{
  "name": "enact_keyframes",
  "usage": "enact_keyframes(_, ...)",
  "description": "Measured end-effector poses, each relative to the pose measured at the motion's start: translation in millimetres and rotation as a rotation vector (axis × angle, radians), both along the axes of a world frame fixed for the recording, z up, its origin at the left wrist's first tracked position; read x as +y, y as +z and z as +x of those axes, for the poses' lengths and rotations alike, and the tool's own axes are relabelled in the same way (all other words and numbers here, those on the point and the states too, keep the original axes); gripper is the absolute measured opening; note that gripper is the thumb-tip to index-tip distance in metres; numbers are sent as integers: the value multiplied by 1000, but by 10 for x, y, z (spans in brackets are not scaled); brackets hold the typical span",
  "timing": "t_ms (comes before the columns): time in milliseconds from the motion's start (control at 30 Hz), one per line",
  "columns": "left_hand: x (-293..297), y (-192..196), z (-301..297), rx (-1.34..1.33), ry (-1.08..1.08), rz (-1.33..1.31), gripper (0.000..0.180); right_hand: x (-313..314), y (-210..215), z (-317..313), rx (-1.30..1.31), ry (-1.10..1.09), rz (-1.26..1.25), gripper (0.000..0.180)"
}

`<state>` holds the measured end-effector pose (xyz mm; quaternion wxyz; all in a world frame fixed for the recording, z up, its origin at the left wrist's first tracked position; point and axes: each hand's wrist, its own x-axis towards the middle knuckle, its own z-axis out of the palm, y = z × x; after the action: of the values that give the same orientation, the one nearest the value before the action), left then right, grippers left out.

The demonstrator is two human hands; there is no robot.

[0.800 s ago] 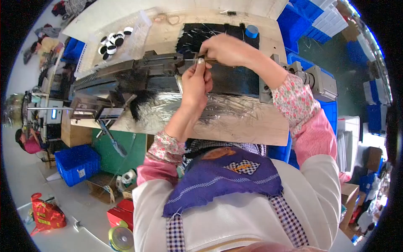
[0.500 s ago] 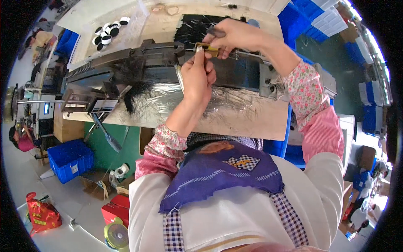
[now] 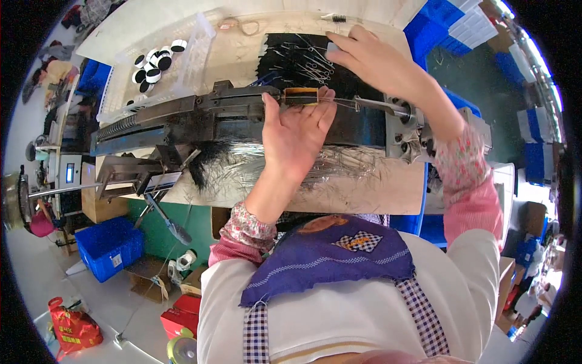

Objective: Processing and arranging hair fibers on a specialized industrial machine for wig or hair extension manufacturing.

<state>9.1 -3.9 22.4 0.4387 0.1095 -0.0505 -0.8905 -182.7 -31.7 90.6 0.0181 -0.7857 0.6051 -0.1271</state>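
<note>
My left hand lies palm up with its fingers stretched out, fingertips at a small yellow-edged rectangular frame on a long dark metal machine. Thin wires run from beside this frame to a metal spindle on the right. Farther back, my right hand reaches over a black patch on the table, where several loop-ended wires are lying. Its index finger and thumb are apart, and a pale patch covers the thumb tip. I see nothing held in either hand.
Behind the machine, a clear plastic basket holds several black-and-white round pieces. A small dark brush lies at the table's back. Loose silvery wires and black bristles lie in front. Blue crates stand right.
My left hand has opened from its grip at the yellow-edged frame and turned palm up. My right hand has moved away from the frame, back and right over the black patch; the dark blurred thing there is gone.
</note>
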Motion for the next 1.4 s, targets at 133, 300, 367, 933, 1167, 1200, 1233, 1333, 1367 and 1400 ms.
enact_keyframes(133,17,-61,-5,-11,37,18,77,310,-184,452,-223,350,-286,36)
enact_keyframes(300,93,0,65,-31,112,-9,66,138,-200,282,-433,107,-54,13)
enact_keyframes(367,112,16,55,-93,147,15,65,139,-200,317,-407,146,-34,13)
enact_keyframes(933,90,14,126,-109,72,-90,74,279,-186,559,-152,221,-322,14)
enact_keyframes(1167,93,155,151,-234,203,97,73,470,-77,734,102,109,-146,15)
enact_keyframes(1200,78,138,176,-215,180,56,59,481,-69,760,113,116,-149,15)
enact_keyframes(1233,76,145,188,-196,156,15,55,491,-64,781,123,123,-152,16)
enact_keyframes(1333,71,169,188,-261,139,32,55,445,-122,802,167,155,-183,17)
enact_keyframes(1367,65,163,194,-291,146,20,56,425,-154,797,165,123,-171,17)
enact_keyframes(1400,60,188,185,-283,134,3,58,406,-172,759,147,158,-206,16)
